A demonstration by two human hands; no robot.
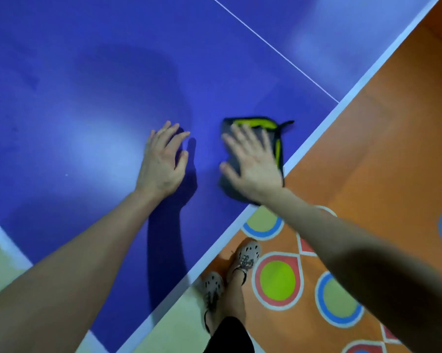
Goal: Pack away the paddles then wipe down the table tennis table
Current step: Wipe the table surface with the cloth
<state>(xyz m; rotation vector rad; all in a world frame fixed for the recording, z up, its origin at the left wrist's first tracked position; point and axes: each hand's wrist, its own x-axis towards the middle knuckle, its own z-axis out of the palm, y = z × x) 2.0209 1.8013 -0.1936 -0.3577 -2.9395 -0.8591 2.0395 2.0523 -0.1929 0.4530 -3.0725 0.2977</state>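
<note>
Fingers (233, 146) of the right hand (253, 166) lie spread flat on a dark cloth (261, 122) with yellow-green trim. It sits at the table's (87, 98) near edge, its long side running with the fingers. The left hand (164, 161), its own fingers loosely apart, rests on the table just beside it.
</note>
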